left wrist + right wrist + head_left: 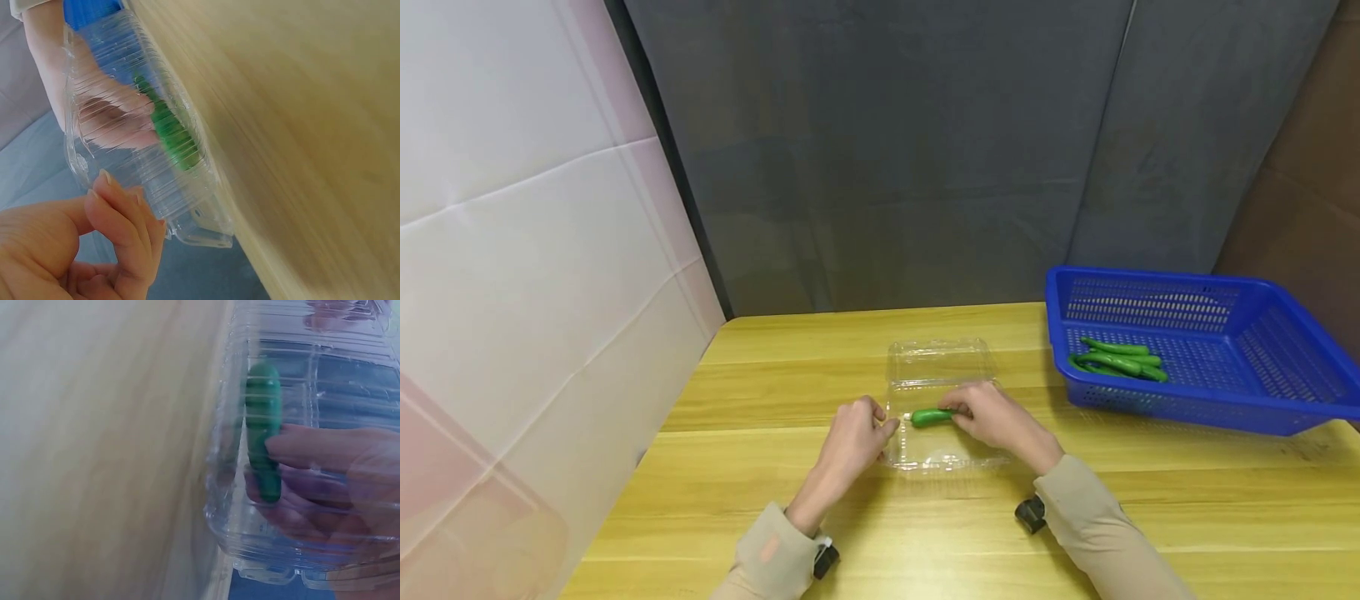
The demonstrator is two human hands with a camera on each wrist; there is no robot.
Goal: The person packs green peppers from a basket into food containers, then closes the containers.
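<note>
While one green pepper (pixel 929 417) lay within the walls of the clear plastic container (pixel 946 463), its thicker end pointed toward the left and its narrow end ran into the fingertips of the right hand (pixel 994 417). Thumb and fingers of that hand were closed about the narrow end in a light pinch. Both wrist views showed the pepper through the ribbed plastic, low near the base, though whether it bore fully on the floor could not be told.

The left hand (pixel 855 433) was at the container's left edge, fingers half curled; whether they pinched the rim or merely steadied it was unclear. Beyond the base, the container's lid (pixel 940 365) was folded back, away from the person.

To the right on the wooden table (pixel 722 500), well apart from the container, a blue basket (pixel 1195 407) held more green peppers (pixel 1118 364), gathered in its left part.

The step in hand looked like laying the single pepper in the base. The next move seemed to call for settling it flat, then loosening the right hand's pinch and lifting clear without dragging the light plastic, the left hand keeping the container steady.
</note>
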